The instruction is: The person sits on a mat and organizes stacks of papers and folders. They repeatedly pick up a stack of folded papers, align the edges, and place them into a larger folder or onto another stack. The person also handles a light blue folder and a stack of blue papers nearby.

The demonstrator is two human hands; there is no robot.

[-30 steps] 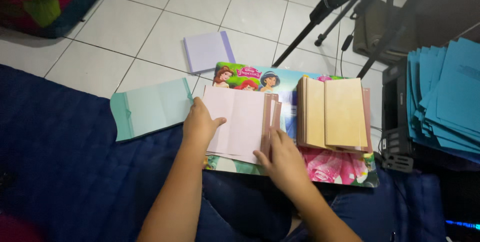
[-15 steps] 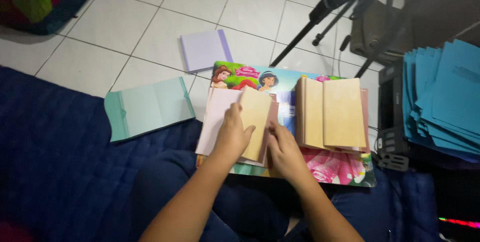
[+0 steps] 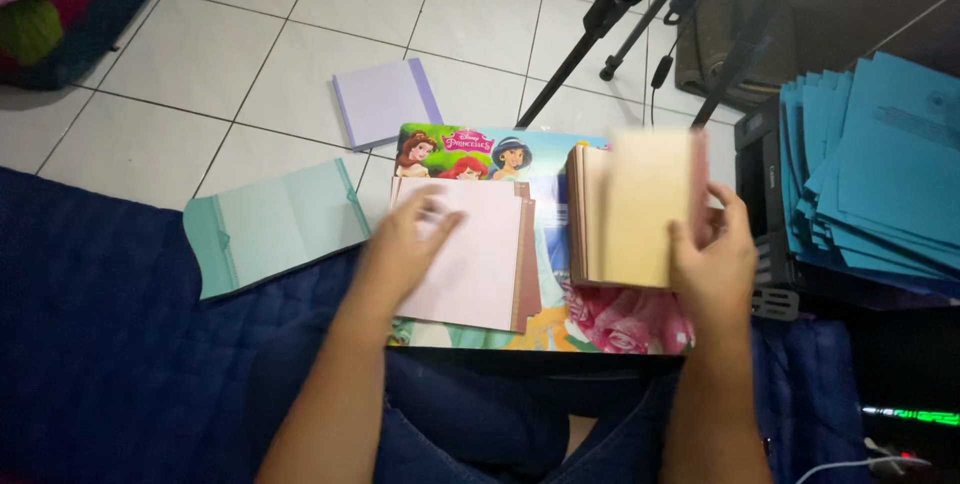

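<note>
Right hand (image 3: 712, 266) lifts cream sheet (image 3: 645, 206) (blurred).

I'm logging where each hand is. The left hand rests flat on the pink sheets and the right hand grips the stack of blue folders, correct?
Not quite. In the head view the right hand grips the cream sheets, not the blue folders, which lie untouched farther right. The left hand does rest on the pink sheets.
</note>
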